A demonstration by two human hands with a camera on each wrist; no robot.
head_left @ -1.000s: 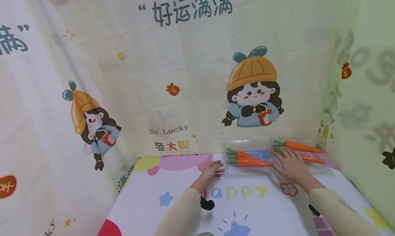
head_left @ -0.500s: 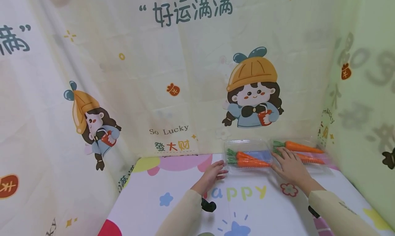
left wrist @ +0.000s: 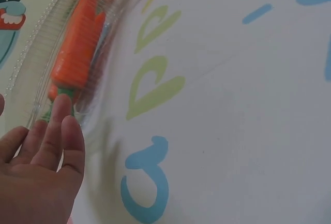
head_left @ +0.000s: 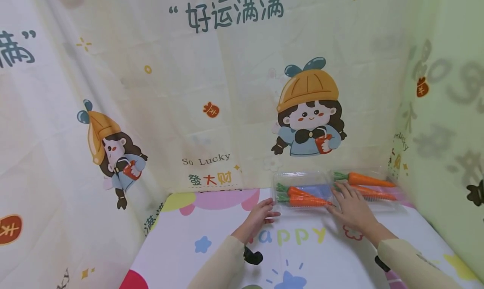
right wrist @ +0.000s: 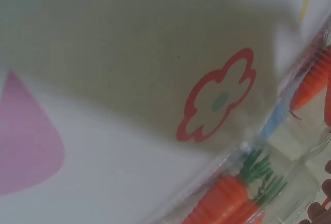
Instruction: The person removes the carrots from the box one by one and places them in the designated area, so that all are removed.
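Pale printed cloth (head_left: pixel 234 79) hung at the back and both sides, a capped cartoon girl (head_left: pixel 310 110) on it above the fingers. White tabletop (head_left: pixel 302 261) below, colored prints.

Left box (head_left: pixel 300 178), clear plastic: sat just ahead and right of the left hand (head_left: pixel 258 216). Two orange carrots (head_left: pixel 308 200) inside, green tops toward the left fingers, tips toward the right hand (head_left: pixel 354 209). Left fingers were loosely spread, thumb apart, at the box's left end. Wrist view put the fingertips in front of that end; couldn't tell whether they touched.

Right hand: over the spot where the two boxes met. Its fingers reached forward across the right box (head_left: pixel 387 206)'s left end, thumb out by the left box's right end. Fingers looked extended rather than wrapped round anything; firm contact I couldn't confirm, since the wrist view caught them only at its edge. Right box ran off to the right of those fingers, two more carrots (head_left: pixel 372 180) in it, one partly covered by them.

Printed lettering (head_left: pixel 302 236) lay between the hands, nearer me than the fingers.
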